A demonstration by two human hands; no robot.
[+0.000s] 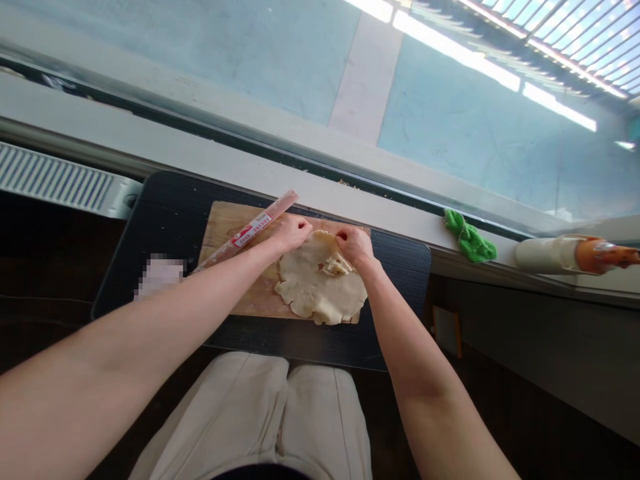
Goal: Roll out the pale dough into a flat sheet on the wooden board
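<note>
A flat, rolled-out sheet of dough (313,283) with ragged edges lies on a wooden cutting board (215,230). A small heap of pale pieces (338,265) rests on the dough, right of its middle. At the far left edge of the sheet, my left hand (294,232) is closed, its fingertips pinching the dough's rim. My right hand (356,244) also has its fingers closed, on the far right edge close to the heap. What lies between the fingertips is partly hidden. A pinkish rolling pin with a red label (250,230) lies slantwise across the board, beside my left forearm.
Beneath the board stands a black table (400,267), with a blurred pale item (160,275) at its left. On the windowsill are a green cloth (469,237) and a white bottle with an orange top (545,255). A radiator (60,180) is at the left.
</note>
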